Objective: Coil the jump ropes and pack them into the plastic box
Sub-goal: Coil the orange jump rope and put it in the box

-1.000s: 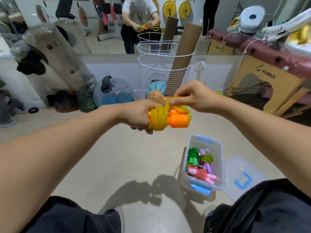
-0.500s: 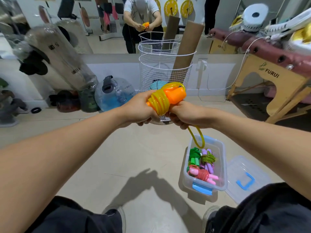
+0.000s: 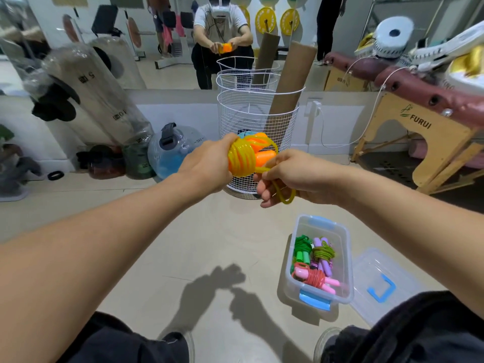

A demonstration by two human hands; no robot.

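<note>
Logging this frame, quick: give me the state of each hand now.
Left hand: closed, gripping the orange-handled jump rope by its coiled bundle.
Right hand: closed, pinching the loose yellow end loop of the same rope.

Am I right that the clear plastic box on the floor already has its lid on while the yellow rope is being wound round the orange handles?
Not quite: in the head view the clear plastic box stands open, and its lid lies on the floor beside it. The yellow rope is indeed wound round the orange handles.
</note>
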